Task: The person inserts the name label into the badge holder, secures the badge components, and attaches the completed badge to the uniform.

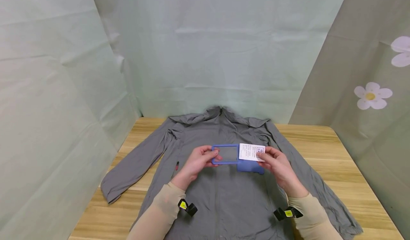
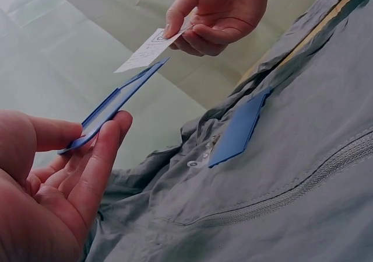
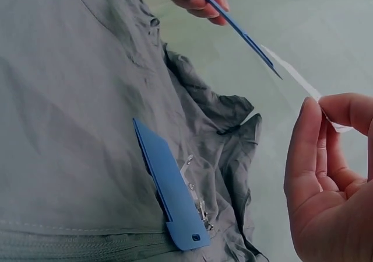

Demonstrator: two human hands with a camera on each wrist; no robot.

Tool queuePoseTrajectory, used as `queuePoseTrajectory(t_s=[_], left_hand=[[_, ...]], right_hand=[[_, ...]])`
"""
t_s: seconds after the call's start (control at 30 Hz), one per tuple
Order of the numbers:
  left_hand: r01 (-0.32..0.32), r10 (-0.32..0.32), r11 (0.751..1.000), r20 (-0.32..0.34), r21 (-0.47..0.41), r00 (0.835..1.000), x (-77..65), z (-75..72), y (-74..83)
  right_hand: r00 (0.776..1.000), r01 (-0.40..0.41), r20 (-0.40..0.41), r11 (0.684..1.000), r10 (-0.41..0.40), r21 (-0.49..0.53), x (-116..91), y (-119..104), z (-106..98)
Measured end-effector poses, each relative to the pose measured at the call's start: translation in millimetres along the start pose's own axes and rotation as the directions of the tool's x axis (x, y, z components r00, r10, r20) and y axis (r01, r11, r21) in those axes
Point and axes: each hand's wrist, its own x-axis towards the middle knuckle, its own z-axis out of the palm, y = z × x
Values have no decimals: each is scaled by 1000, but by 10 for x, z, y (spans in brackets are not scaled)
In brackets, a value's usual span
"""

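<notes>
Between thumb and fingers my left hand (image 1: 199, 161) pinches a blue-framed card holder (image 1: 225, 163) with a see-through middle, held above the jacket. My right hand (image 1: 278, 164) pinches the outer end of a white printed card (image 1: 248, 151). In the head view the card's free end lies right at the holder's right edge; the left wrist view shows that end close above the holder's tip. Below them a second blue flat piece (image 3: 169, 186) lies on the grey jacket (image 1: 205, 197), a small slot near one end. Metal clip parts (image 3: 195, 192) show beside it.
The jacket is spread over a wooden table (image 1: 105, 211), its sleeves out to both sides and its collar at the back. Pale cloth walls (image 1: 211, 55) stand behind and to the left, and a flower-printed cloth (image 1: 358, 133) hangs to the right.
</notes>
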Motion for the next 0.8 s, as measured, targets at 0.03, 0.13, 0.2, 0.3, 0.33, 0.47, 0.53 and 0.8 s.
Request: queuePoseTrajectory(t_s=[0.03,0.13,0.2,0.3,0.33,0.47,0.53,0.8], left_hand=[[-1,1,1000,1,1,1000,2,2,2],[-7,7,1000,5,2,1000,6,13,6],[-7,7,1000,7,1,1000,7,19,12],[-9,9,1000,10,-1,1000,7,28,21],[-9,9,1000,10,-2,1000,7,29,23],[-11,11,1000,12,1,1000,11,32,29],[-10,10,1000,13,3,1000,13,32,29],[-5,5,1000,12,-11,1000,4,46,49]], right_hand=[[1000,-1,0,1000,1,-6,-3,-3,1],[1000,-9,0,1000,9,-11,-9,-13,3],[1000,-12,1,1000,12,-10,-11,-20,5],[1000,-13,3,1000,13,-12,-14,-31,8],[1000,-12,3,1000,12,-13,-16,-35,10],[1000,-7,6,1000,7,-27,-19,-42,11],[1000,-4,7,999,4,-34,-19,-43,11],[1000,-9,1,998,9,-66,-24,-51,19]])
